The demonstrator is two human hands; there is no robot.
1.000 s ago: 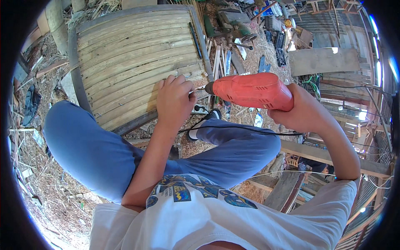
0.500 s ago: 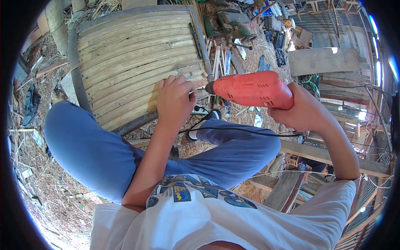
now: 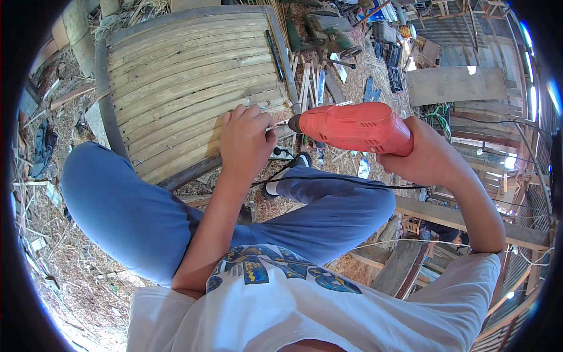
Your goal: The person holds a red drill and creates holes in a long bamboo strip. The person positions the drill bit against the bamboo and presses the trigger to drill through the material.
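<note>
My right hand [image 3: 428, 152] grips a red corded power drill [image 3: 352, 126] held level, its black chuck [image 3: 294, 124] pointing left at my left hand. My left hand [image 3: 246, 138] has its fingers curled at the right-hand part of a slatted wooden panel [image 3: 158, 76] in a dark frame, right beside the drill bit. What these fingers hold is hidden. The black cord [image 3: 316, 179] runs across my right leg.
Wood offcuts [image 3: 308, 88] and a metal tool with a wheel [image 3: 350, 51] lie beyond the panel. Planks [image 3: 454, 211] and corrugated sheeting fill the right side. A partly hidden person [image 3: 440, 230] is low at the right. Debris covers the ground [image 3: 76, 246].
</note>
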